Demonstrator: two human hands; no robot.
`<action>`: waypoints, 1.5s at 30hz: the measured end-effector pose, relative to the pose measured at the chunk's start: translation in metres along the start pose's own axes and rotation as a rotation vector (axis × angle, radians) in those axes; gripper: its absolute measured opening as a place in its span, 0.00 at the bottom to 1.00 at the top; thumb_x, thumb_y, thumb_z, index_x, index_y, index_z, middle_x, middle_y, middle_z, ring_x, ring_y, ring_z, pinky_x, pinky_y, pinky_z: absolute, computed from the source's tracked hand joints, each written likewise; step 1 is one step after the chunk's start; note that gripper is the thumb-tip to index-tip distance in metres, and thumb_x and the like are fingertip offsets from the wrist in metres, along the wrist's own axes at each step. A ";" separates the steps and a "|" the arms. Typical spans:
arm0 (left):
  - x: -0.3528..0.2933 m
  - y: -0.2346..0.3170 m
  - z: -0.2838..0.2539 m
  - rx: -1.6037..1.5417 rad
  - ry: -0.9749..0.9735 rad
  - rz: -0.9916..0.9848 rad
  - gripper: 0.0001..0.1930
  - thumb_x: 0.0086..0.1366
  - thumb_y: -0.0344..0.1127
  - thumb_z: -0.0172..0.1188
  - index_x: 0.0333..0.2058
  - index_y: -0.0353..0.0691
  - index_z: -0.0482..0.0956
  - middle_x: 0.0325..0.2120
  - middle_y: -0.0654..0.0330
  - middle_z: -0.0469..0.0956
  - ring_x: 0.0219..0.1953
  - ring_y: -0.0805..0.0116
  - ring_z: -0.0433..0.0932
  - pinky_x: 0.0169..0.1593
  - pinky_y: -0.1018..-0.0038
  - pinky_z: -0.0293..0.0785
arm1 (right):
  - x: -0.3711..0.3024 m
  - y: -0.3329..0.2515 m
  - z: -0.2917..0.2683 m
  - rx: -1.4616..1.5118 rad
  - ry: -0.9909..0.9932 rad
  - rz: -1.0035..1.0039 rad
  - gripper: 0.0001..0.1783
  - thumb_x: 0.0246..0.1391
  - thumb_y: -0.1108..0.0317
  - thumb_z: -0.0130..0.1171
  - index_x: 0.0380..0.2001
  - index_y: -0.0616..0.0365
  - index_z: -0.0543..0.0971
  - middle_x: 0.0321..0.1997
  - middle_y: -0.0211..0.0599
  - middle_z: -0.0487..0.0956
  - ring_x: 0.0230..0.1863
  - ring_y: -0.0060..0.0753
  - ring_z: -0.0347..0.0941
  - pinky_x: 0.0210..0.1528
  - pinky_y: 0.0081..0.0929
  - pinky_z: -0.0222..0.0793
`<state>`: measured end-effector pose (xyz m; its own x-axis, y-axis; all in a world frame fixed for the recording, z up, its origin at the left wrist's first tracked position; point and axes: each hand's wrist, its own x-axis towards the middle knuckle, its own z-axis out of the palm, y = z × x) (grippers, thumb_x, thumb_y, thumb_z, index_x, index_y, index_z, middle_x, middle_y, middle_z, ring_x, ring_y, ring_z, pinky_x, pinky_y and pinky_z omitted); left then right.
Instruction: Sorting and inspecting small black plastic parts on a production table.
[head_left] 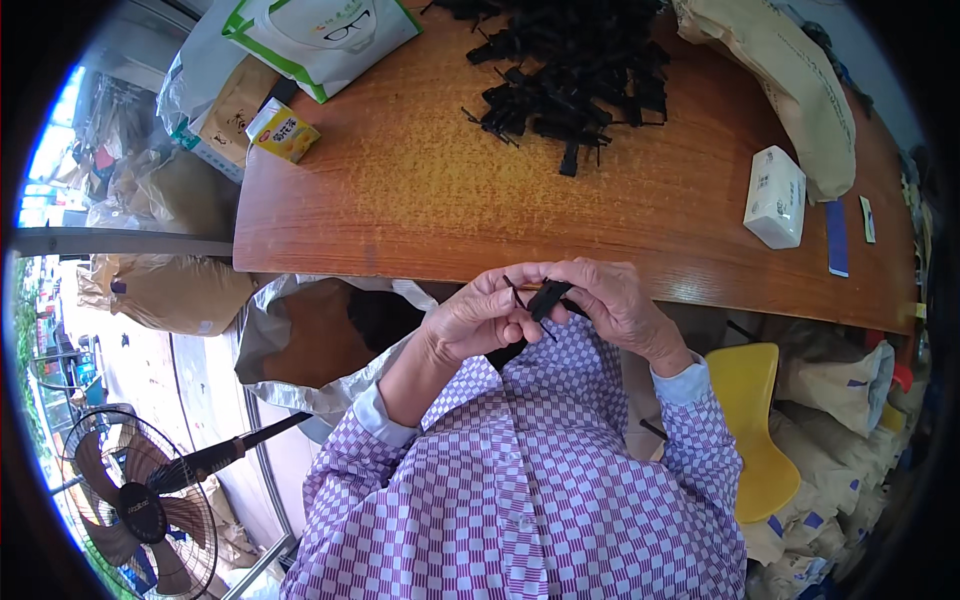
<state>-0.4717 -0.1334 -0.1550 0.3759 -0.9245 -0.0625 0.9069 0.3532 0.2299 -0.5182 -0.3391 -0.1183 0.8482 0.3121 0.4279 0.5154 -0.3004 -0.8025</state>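
Left hand: the left one of the hands [472, 318] has thumb and fingers closed on a thin black strip [513, 291] (whether it joins the piece beside it, I cannot tell).
Right hand: the right hand [618, 306] pinches a small black piece [547, 299] between thumb and fingers.
Black piece: held up between both hands, in front of the checked shirt [515, 480], just beside the near edge of the counter [400, 215].
Pile: many similar black pieces [570, 70] lie heaped at the counter's far side.
Counter, left: a yellow carton [284, 131] near a white-and-green bag [330, 45].
Counter, right: a white packet [775, 197] beside a tan paper sack [785, 85].
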 end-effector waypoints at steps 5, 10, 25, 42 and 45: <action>0.002 -0.008 0.006 0.128 0.164 0.025 0.20 0.61 0.33 0.60 0.51 0.44 0.67 0.35 0.45 0.78 0.27 0.69 0.80 0.25 0.85 0.75 | -0.006 0.001 0.005 -0.028 0.012 0.019 0.24 0.48 0.81 0.57 0.51 0.55 0.71 0.44 0.39 0.79 0.42 0.37 0.78 0.41 0.24 0.76; 0.000 -0.007 0.018 0.467 0.394 0.131 0.18 0.60 0.28 0.60 0.48 0.44 0.68 0.33 0.53 0.79 0.25 0.74 0.77 0.26 0.84 0.72 | -0.015 -0.010 0.027 0.023 0.230 0.330 0.18 0.58 0.73 0.51 0.53 0.60 0.68 0.29 0.32 0.74 0.31 0.24 0.72 0.35 0.20 0.69; -0.031 -0.046 0.012 1.152 0.545 0.532 0.20 0.60 0.16 0.51 0.51 0.35 0.72 0.34 0.67 0.75 0.35 0.82 0.73 0.38 0.86 0.71 | -0.031 -0.038 0.089 0.536 0.300 0.727 0.18 0.63 0.67 0.45 0.54 0.62 0.65 0.24 0.24 0.68 0.22 0.12 0.62 0.22 0.11 0.58; -0.083 -0.097 0.018 1.992 0.717 0.812 0.16 0.53 0.23 0.56 0.43 0.41 0.76 0.28 0.53 0.77 0.25 0.61 0.77 0.29 0.72 0.72 | -0.081 -0.043 0.136 0.206 0.278 0.336 0.15 0.60 0.69 0.49 0.49 0.58 0.70 0.28 0.26 0.71 0.26 0.16 0.65 0.28 0.16 0.63; -0.081 -0.101 0.027 1.991 0.659 0.842 0.16 0.54 0.23 0.56 0.43 0.41 0.74 0.26 0.52 0.77 0.24 0.62 0.77 0.29 0.72 0.72 | -0.088 -0.048 0.138 0.585 0.261 0.503 0.16 0.61 0.67 0.48 0.51 0.56 0.69 0.26 0.25 0.69 0.23 0.13 0.62 0.24 0.13 0.58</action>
<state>-0.5986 -0.0977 -0.1472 0.8205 -0.3808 0.4264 -0.5644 -0.4209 0.7101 -0.6346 -0.2279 -0.1744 0.9996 0.0236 -0.0162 -0.0205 0.1933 -0.9809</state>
